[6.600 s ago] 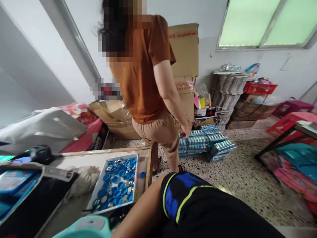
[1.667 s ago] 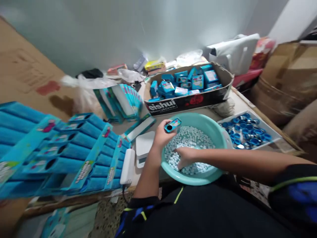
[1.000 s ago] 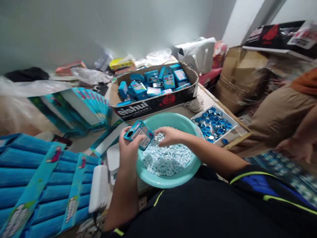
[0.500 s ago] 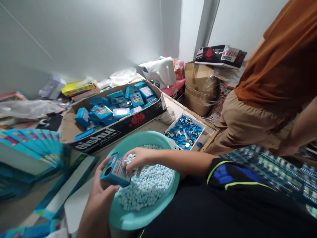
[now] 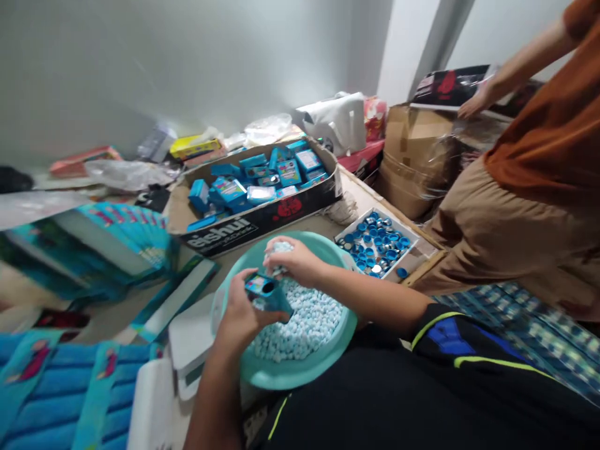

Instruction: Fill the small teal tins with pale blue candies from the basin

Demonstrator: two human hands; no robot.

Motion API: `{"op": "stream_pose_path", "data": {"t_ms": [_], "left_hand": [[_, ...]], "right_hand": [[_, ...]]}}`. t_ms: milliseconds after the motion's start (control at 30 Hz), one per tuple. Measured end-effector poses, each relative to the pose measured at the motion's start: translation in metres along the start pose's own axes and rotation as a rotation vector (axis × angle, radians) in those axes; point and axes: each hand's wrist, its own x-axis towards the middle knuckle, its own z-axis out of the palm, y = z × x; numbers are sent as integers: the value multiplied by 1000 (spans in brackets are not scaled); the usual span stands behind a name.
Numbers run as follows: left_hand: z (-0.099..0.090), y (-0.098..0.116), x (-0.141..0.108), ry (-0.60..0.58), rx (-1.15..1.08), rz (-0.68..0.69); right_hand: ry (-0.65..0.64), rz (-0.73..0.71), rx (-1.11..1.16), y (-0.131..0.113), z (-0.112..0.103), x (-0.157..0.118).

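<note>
Box (image 5: 276, 301) gripped in left hand (image 5: 240, 317), holed end up, long axis tilted, right hand (image 5: 300, 262) clutching pellets (image 5: 281, 248)

My camera gives me a pale tabletop (image 5: 359, 192) with a wooden border (image 5: 430, 264) at its right edge. By the near right corner I see a white tray (image 5: 412, 237), one loose blue cap (image 5: 402, 272) just beside it. A turquoise basin (image 5: 290, 378) sits at the near edge, a flat white device (image 5: 192, 337) to its left. Toward the far edge I have a long black carton (image 5: 253, 228), with crumpled cloth (image 5: 344, 211) between carton and tray.
</note>
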Motion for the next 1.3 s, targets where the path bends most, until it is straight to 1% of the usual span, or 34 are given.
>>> {"op": "stream_pose_path", "data": {"t_ms": [67,167,267,333,400,500,667,800,933,1067,1233,1300], "left_hand": [[2,2,-5,-73,-51,-6],[4,2,-8,-141,-155,14],[4,0,-7,-184,-76,114],[3,-1,-6,-175,10,182],[3,0,-6,-149,47,212],[3,3,-8,-128,21,177],[3,8,-11,-164,-18,117],[3,7,-11,-155,-12,128],[2,5,-10,-130,-15,147],[2,3,-12,-83,-25,150],[3,2,-11,-79,-9,157],[5,4,-11,-77,8,181]], "right_hand": [[58,-30,25,0,0,-2],[71,-46,37,0,1,-4],[41,-42,20,4,3,-5],[33,-46,5,8,3,-4],[37,-47,-6,12,3,-3],[36,-60,-16,14,3,-2],[-6,-131,-48,14,3,-5],[-22,-152,-104,13,4,-7],[-19,-150,-112,13,3,-8],[-13,-158,-115,15,0,-7],[-38,-219,-67,16,1,-5],[-20,-252,-80,15,2,-5]]}}
